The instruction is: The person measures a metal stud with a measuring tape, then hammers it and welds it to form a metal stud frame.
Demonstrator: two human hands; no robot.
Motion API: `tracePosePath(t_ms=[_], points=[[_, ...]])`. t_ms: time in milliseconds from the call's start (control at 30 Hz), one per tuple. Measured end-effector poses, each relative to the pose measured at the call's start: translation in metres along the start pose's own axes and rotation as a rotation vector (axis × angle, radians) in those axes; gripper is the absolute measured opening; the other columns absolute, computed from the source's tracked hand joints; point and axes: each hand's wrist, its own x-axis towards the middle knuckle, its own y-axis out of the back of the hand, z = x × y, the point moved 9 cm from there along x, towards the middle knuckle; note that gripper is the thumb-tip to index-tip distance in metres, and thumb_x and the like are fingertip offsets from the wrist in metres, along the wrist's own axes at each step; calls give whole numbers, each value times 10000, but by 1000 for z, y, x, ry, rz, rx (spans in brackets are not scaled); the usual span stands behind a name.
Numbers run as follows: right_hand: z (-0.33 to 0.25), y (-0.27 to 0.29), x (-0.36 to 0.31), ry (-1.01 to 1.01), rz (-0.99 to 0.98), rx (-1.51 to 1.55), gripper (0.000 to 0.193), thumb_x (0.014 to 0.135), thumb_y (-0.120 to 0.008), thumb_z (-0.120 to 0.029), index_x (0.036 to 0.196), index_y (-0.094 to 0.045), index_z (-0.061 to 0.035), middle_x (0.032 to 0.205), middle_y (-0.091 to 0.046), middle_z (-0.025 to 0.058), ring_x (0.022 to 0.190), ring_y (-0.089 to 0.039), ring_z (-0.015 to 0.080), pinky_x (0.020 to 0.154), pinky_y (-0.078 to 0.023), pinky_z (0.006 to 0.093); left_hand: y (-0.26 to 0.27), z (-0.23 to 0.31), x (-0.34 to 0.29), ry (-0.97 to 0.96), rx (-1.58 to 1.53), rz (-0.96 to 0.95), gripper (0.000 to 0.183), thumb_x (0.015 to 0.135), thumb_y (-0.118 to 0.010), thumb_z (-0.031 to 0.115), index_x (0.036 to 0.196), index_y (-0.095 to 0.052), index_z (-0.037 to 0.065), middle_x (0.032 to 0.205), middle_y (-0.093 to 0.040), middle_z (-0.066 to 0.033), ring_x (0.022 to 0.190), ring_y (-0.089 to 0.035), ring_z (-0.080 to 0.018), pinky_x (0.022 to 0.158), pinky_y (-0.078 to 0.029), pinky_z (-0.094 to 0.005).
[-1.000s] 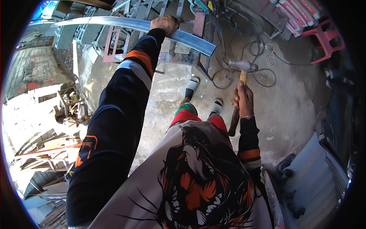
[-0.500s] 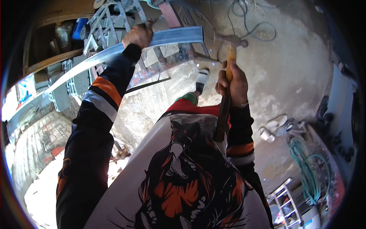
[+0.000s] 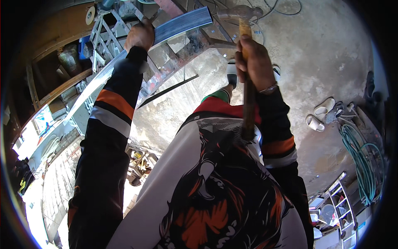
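Observation:
My left hand (image 3: 140, 35) is closed around a long, straight-sided grey metal bar (image 3: 182, 25), smooth and shiny, that slants across the upper left. Its far end reaches past my hand toward the upper middle. In my right hand (image 3: 256, 62) I grip a hammer (image 3: 248, 110) by its wooden handle, fingers wrapped round it. The hammer's metal head points away from me, close beside the bar's far end. Whether the two touch I cannot tell. The lower handle hangs in front of my shirt.
A metal frame (image 3: 163, 62) with crossing bars stands under the bar. Wooden shelving (image 3: 62, 85) is at the left. Light slippers (image 3: 316, 123), a coiled green hose (image 3: 365, 166) and a small ladder (image 3: 340, 203) lie at the right. Dark cable (image 3: 286, 12) loops over the concrete floor.
My view has shifted. Both hands, the bar and the hammer now appear higher up, and the hammer's head is nearer the bar's far end. Both hands keep their hold.

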Motion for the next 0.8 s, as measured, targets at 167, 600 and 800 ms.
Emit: tracePosePath(t_ms=[167, 600, 800], points=[[-5, 6, -1, -18, 57, 40, 364, 1004, -465, -391, 853, -511, -63, 516, -456, 27, 334, -422, 141, 331, -364, 280, 3, 4, -6, 43, -5, -41, 647, 995, -300, 511, 1101, -715, 26, 1132, -680, -258, 1118, -636, -411, 996, -461, -479], [-11, 9, 5, 15, 111, 144, 409, 1013, -497, -424, 840, -506, -54, 507, -452, 21, 331, -418, 121, 327, -364, 276, 6, 2, -6, 92, -24, -33, 635, 989, -337, 522, 1088, -707, 16, 1080, -680, -284, 1075, -648, -425, 971, -474, -482], [-12, 10, 7, 24, 134, 154, 391, 1026, -481, -398, 828, -501, -61, 511, -459, 10, 344, -433, 121, 339, -373, 275, 5, 1, -3, 74, -25, -63, 649, 988, -332, 536, 1090, -699, 11, 1069, -683, -284, 1060, -651, -434, 961, -481, -488]])
